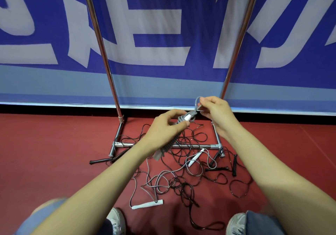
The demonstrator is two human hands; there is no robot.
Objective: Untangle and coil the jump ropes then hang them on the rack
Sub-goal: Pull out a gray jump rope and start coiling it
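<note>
Two hands are up over the pile, both on the same grey rope (189, 117). Left hand (167, 125) has its fingers curled round the bunched turns w/ thumb clamped on top. A black ribbed handle (171, 145) hangs out below that palm, pointing down-left along the wrist. Right hand (214, 114) pinches a short loop (197, 101) of the cord btwn thumb and forefinger; its other fingers are loosely bent w/ nothing in them. Key relation: the loop sticks up and right of the bundle, so it lies btwn the hands but right at the right fingertips. The bundle's long axis runs lower-left to upper-right, handle end low, loop end high. Right hand is the nearer one for any wrap or tuck; left just anchors. Prob. the tie-off stage of the first coil, loop due to go round the turns. Plenty left: black ropes (181, 185) lie tangled on the red floor (54, 162) w/ more grey cord and a white handle (147, 204), spilling over the base bar of the rack (192, 146). Its uprights rise behind the hands, but the top rail is out of frame, so the hang spot can't be judged. Risk: grey slack below the bundle may snag in the pile when lifted.
</note>
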